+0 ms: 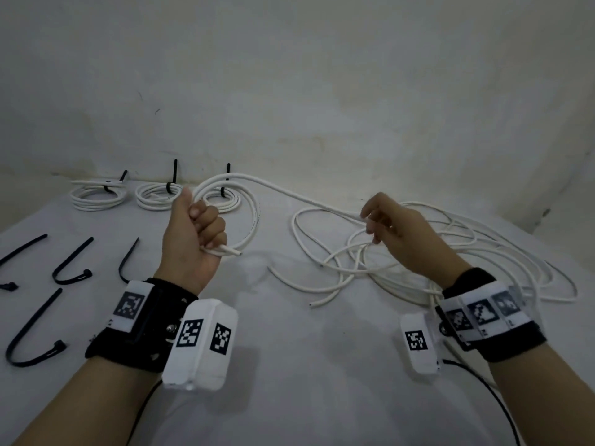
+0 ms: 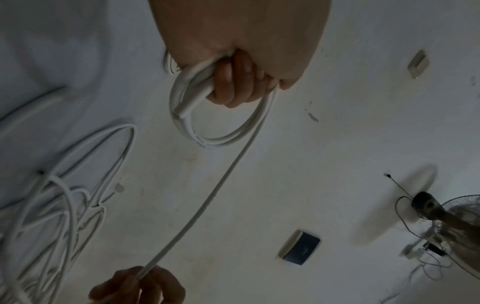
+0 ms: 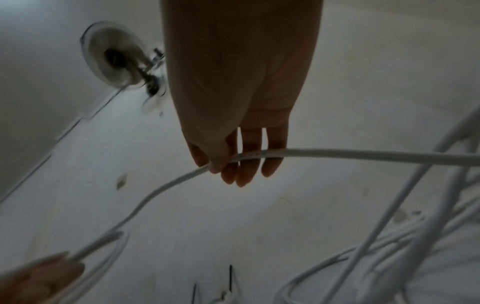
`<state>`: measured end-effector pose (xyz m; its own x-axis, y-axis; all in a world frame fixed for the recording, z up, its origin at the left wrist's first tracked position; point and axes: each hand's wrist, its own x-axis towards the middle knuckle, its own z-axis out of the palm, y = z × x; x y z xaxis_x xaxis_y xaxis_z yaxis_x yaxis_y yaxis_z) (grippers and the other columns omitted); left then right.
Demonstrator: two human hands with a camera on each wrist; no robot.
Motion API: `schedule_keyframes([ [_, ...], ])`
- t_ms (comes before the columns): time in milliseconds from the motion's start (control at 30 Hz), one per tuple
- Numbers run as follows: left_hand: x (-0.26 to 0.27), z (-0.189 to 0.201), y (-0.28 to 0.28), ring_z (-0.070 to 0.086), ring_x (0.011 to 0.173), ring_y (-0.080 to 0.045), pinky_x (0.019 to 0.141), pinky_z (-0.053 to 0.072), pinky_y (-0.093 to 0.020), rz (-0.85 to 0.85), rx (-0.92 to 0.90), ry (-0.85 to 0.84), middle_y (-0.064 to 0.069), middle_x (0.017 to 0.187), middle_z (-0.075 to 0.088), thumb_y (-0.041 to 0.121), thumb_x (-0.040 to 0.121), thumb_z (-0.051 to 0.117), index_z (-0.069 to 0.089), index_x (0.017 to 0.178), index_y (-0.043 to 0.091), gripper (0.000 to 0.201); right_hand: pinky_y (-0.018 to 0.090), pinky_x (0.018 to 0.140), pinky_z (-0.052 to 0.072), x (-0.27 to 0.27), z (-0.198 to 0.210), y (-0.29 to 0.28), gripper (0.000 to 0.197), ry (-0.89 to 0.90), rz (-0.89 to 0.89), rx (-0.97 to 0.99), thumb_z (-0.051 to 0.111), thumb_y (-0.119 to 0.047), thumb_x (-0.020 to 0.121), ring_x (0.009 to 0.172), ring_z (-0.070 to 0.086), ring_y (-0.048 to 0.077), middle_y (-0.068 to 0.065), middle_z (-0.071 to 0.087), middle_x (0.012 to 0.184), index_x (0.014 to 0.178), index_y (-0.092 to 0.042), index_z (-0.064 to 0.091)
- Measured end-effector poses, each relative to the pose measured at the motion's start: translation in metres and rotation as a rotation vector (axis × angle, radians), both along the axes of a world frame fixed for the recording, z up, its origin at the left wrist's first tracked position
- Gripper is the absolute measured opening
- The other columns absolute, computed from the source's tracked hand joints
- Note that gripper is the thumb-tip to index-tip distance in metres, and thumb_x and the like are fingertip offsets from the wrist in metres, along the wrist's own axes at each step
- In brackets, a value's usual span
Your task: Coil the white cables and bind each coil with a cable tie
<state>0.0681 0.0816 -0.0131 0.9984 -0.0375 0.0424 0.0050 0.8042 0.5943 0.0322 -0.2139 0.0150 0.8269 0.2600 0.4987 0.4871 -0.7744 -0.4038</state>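
Left hand (image 1: 193, 239) is raised over the table (image 1: 289, 365), palm toward the camera, thumb up, fingers curled into a fist round a small loop of white cable (image 1: 254, 220); the cut end pokes out just below the fist. The left wrist view shows the same loop (image 2: 221, 139) hanging under the curled fingers (image 2: 233, 86). From that loop the cable runs up, then right and down, to the right hand (image 1: 392, 230), back of hand up, wrist bent down. There the thumb pins the cable (image 3: 337, 154) against nearly straight fingers (image 3: 249, 160), a light pinch, not a fist. Hands are well apart, joined by one span of cable. Beyond the right hand the cable drops into a loose tangle (image 1: 450, 268) on the table. Three finished coils (image 1: 96, 196) sit along the far edge by the wall, each with a black tie. Spare black ties (image 1: 69, 268) lie at the left.
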Motion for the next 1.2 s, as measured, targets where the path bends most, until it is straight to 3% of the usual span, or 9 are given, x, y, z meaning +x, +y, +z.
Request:
schedule_keyframes([
  [100, 0.003, -0.006, 0.003, 0.019, 0.029, -0.006, 0.028, 0.016, -0.015, 0.022, -0.001, 0.009, 0.008, 0.039, 0.023, 0.044, 0.099, 0.033, 0.027, 0.059, 0.023, 0.046, 0.014, 0.068, 0.047, 0.000, -0.014, 0.009, 0.016, -0.016, 0.070, -0.103, 0.057, 0.004, 0.089, 0.072, 0.059, 0.002, -0.008, 0.062, 0.081, 0.090, -0.011, 0.060],
  [167, 0.002, -0.007, 0.001, 0.019, 0.029, -0.005, 0.028, 0.016, -0.016, 0.026, -0.007, 0.000, 0.008, 0.040, 0.023, 0.043, 0.100, 0.033, 0.027, 0.060, 0.023, 0.046, 0.022, 0.067, 0.048, -0.002, -0.019, 0.014, 0.012, 0.003, 0.108, -0.199, 0.062, 0.000, 0.087, 0.072, 0.059, 0.001, -0.013, 0.064, 0.083, 0.088, -0.011, 0.064],
  [233, 0.001, -0.005, -0.001, 0.018, 0.029, -0.005, 0.028, 0.016, -0.016, 0.035, -0.004, -0.008, 0.009, 0.040, 0.022, 0.043, 0.100, 0.032, 0.027, 0.059, 0.022, 0.046, 0.022, 0.064, 0.043, -0.005, -0.019, 0.024, 0.012, 0.045, 0.118, -0.321, 0.063, -0.004, 0.086, 0.068, 0.053, -0.003, -0.022, 0.056, 0.080, 0.090, -0.015, 0.068],
  [367, -0.001, -0.004, -0.006, 0.017, 0.031, -0.005, 0.030, 0.016, -0.017, 0.062, 0.055, -0.034, 0.009, 0.042, 0.022, 0.043, 0.101, 0.030, 0.026, 0.061, 0.022, 0.045, 0.029, 0.066, 0.043, -0.018, -0.017, 0.050, 0.027, 0.101, 0.197, -0.512, 0.053, -0.002, 0.086, 0.083, 0.059, 0.013, -0.010, 0.062, 0.093, 0.100, -0.018, 0.070],
  [500, -0.002, -0.006, -0.011, 0.018, 0.032, -0.004, 0.031, 0.018, -0.016, 0.064, 0.110, -0.029, 0.010, 0.042, 0.023, 0.042, 0.101, 0.031, 0.026, 0.061, 0.021, 0.045, 0.030, 0.061, 0.047, -0.032, -0.010, 0.073, 0.030, 0.030, 0.304, -0.605, 0.054, -0.004, 0.088, 0.085, 0.063, 0.015, -0.009, 0.064, 0.096, 0.104, -0.023, 0.071],
  [767, -0.010, -0.007, -0.025, 0.019, 0.033, -0.004, 0.033, 0.018, -0.016, -0.073, 0.174, -0.076, 0.009, 0.044, 0.024, 0.042, 0.102, 0.028, 0.028, 0.062, 0.019, 0.046, 0.030, 0.052, 0.044, -0.035, 0.009, 0.098, 0.024, -0.165, 0.429, -0.465, 0.054, -0.015, 0.087, 0.072, 0.051, 0.009, -0.005, 0.059, 0.090, 0.097, -0.023, 0.074],
  [900, -0.015, -0.011, -0.035, 0.023, 0.037, -0.005, 0.039, 0.021, -0.017, -0.173, 0.194, -0.093, 0.006, 0.047, 0.026, 0.042, 0.101, 0.030, 0.030, 0.062, 0.018, 0.046, 0.024, 0.058, 0.041, -0.025, 0.012, 0.106, 0.013, -0.192, 0.464, -0.272, 0.063, -0.017, 0.084, 0.071, 0.037, -0.006, -0.013, 0.050, 0.084, 0.090, -0.017, 0.075],
  [1033, -0.021, -0.016, -0.043, 0.035, 0.051, -0.011, 0.049, 0.033, -0.022, -0.230, 0.329, -0.101, -0.002, 0.060, 0.033, 0.045, 0.098, 0.033, 0.038, 0.067, 0.017, 0.042, 0.027, 0.058, 0.046, -0.017, 0.014, 0.110, 0.005, -0.195, 0.401, -0.127, 0.074, -0.012, 0.078, 0.067, 0.047, -0.003, -0.013, 0.058, 0.082, 0.082, -0.014, 0.072],
  [1200, -0.032, -0.011, -0.051, 0.028, 0.039, -0.007, 0.041, 0.028, -0.019, -0.312, 0.385, -0.146, 0.004, 0.048, 0.031, 0.040, 0.101, 0.031, 0.043, 0.060, 0.017, 0.049, 0.019, 0.058, 0.038, -0.006, 0.017, 0.108, 0.010, -0.257, 0.280, 0.004, 0.077, -0.012, 0.076, 0.062, 0.047, -0.001, -0.007, 0.058, 0.076, 0.078, -0.012, 0.066],
])
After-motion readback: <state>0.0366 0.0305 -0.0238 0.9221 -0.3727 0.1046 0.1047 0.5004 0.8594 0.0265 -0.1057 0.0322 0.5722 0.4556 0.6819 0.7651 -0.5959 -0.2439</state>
